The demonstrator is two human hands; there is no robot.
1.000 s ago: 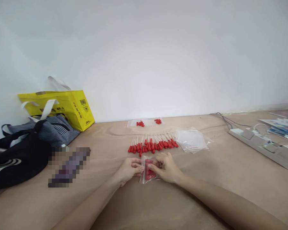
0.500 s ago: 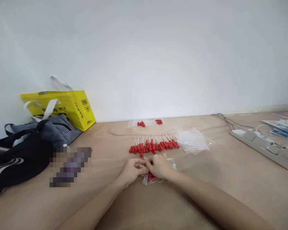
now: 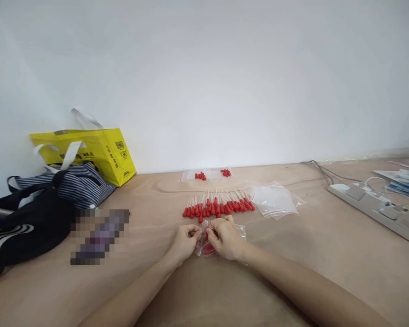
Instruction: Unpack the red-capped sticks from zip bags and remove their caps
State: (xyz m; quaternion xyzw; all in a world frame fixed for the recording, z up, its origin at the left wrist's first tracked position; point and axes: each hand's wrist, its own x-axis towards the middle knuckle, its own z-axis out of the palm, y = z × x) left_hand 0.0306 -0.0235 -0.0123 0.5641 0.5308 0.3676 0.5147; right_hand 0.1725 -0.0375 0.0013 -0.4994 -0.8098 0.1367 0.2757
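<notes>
A small clear plastic bag (image 3: 241, 230) with red pieces inside lies on the table between my hands. My left hand (image 3: 186, 243) pinches the bag's left edge between thumb and fingers. From the right, my right hand (image 3: 229, 240) is closed on the same bag near its middle, covering part of it. Just beyond the hands, several thin pale sticks with red bulb-shaped ends (image 3: 220, 208) lie side by side, red ends toward me. Which side the bag's opening faces is hard to make out.
Flat clear zip bags (image 3: 274, 200) are piled right of the sticks. By the wall lies clear plastic packaging (image 3: 211, 174) with red pieces. A yellow bag (image 3: 117, 159), a striped bag (image 3: 88, 186) and a black bag (image 3: 37, 227) stand left; a power strip (image 3: 378, 211) lies right.
My left hand has shifted slightly left, a little apart from the right hand. The bag has moved slightly left and tilted between them; both hands still grip it.
</notes>
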